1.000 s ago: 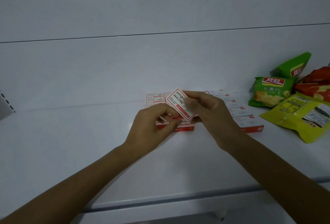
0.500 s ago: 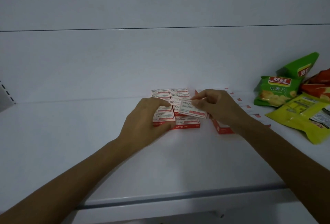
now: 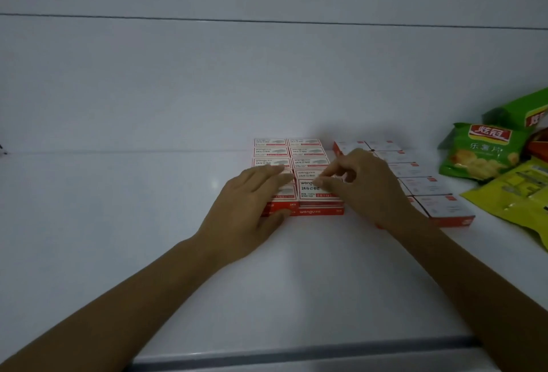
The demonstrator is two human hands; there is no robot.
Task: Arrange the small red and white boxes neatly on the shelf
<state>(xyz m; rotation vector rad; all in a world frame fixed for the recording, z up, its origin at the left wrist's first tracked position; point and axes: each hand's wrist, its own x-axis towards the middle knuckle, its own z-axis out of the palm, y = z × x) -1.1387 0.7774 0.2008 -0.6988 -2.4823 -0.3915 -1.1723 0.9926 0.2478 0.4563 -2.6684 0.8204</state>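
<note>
The small red and white cardboard box (image 3: 308, 190) you are placing is lying flat, label up, at the front right corner of a two-column block of matching red and white boxes (image 3: 305, 152), which is sitting on the white shelf (image 3: 118, 223) near its middle, running back to the rear panel. Your right hand (image 3: 367, 190) is reaching in from the right; its grip is closing on that front box, with curled index finger and thumb pinching its right end. Your left hand (image 3: 249, 208) is resting on the left column of the block; its grip is staying loose, fingers lying straight across the box tops while the thumb is touching the red front face.

Just beside the block, partly behind your right hand, a second group of white boxes with red sides (image 3: 424, 184) is sitting in rows. Further right, a green crinkled snack bag (image 3: 477, 152) is leaning near a yellow-green foil packet (image 3: 516, 196), with another green bag (image 3: 519, 110) lying behind them.
</note>
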